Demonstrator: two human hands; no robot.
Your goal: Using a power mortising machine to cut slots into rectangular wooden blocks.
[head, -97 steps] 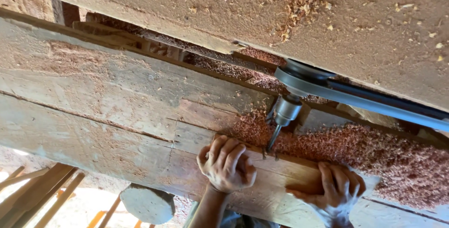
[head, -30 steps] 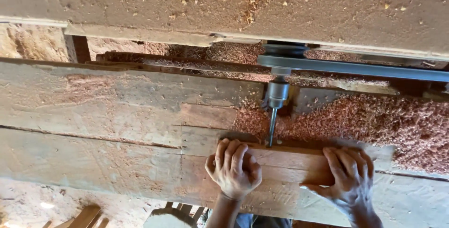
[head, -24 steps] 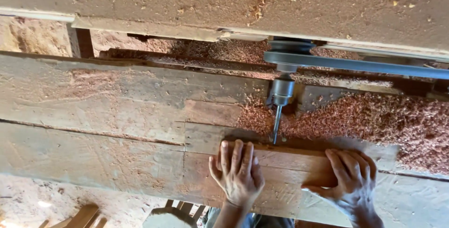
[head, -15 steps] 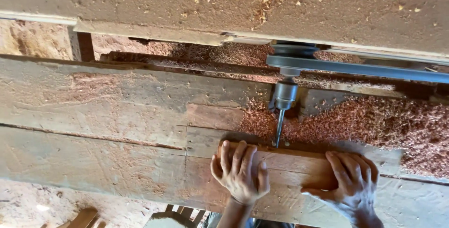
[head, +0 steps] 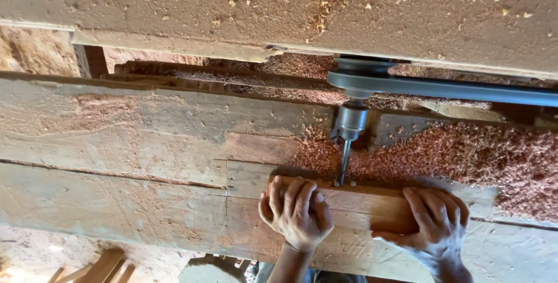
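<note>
A reddish wooden board (head: 360, 204) lies flat on the plank workbench (head: 133, 161). My left hand (head: 295, 213) presses down on the board's left end, fingers spread over its top edge. My right hand (head: 435, 225) grips the board's right part, fingers wrapped over it. A horizontal drill bit (head: 344, 167) in a metal chuck (head: 351, 122) points at the board's far edge, its tip touching the wood between my hands.
A dark drive belt (head: 453, 88) runs from a pulley (head: 363, 74) off to the right. Red sawdust (head: 465, 155) is heaped behind the board. A dusty wooden beam (head: 290, 10) spans the top. Wooden pieces (head: 99, 268) lie on the floor at lower left.
The view has shifted slightly. Both hands stay on the board and keep it against the bit; my left hand's fingers have curled a little tighter over the edge.
</note>
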